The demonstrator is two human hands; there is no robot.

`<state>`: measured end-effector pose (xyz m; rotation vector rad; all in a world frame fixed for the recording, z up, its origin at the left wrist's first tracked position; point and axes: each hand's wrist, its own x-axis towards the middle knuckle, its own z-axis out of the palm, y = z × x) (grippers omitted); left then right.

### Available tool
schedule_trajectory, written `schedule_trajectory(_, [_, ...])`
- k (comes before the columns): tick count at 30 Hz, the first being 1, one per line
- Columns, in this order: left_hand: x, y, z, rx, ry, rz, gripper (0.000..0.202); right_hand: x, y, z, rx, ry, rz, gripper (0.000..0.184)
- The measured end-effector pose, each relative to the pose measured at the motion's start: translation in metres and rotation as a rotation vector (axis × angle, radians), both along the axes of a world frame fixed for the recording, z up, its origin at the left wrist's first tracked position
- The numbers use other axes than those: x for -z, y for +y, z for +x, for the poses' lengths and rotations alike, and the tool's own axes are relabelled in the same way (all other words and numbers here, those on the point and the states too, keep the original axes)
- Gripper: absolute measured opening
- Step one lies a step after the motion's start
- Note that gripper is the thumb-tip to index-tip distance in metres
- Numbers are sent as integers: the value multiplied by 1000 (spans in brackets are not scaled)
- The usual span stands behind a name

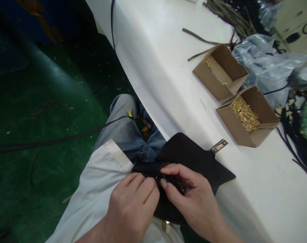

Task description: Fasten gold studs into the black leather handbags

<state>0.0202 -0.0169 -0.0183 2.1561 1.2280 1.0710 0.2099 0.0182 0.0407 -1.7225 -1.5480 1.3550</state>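
Observation:
A black leather-like bag [191,152] lies over my lap and the table's edge, its pointed flap spread out on the white surface. A gold-toned metal clasp [219,145] sticks out from the flap's edge. My left hand [133,202] is closed, its curled fingers gripping the near part of the bag. Beside it, my right hand [194,199] pinches the same part between thumb and index finger. Small dark and shiny bits show between the hands, too small to name. Below them, a gold-coloured fitting [165,225] hangs at the bag's lower edge.
On the white table [158,67] stand two cardboard boxes: one [247,118] with many small gold metal pieces, another [219,74] with a few. Behind them lie clear plastic bags [267,64] and dark strips [229,17]. A black strap [67,137] stretches left over the green floor.

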Motion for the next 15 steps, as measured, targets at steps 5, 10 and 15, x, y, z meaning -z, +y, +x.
schedule_trajectory(5, [17, -9, -3, 65, -72, 33, 19, -5, -2, -2, 35, 28, -72, 11])
schedule_trajectory(10, [11, -6, -5, 29, -104, 65, 17, -7, 2, 0, 56, 66, -168, 9])
schedule_trajectory(15, [2, -1, -8, 3, -102, 94, 14, -10, 4, 1, 56, 106, -211, 9])
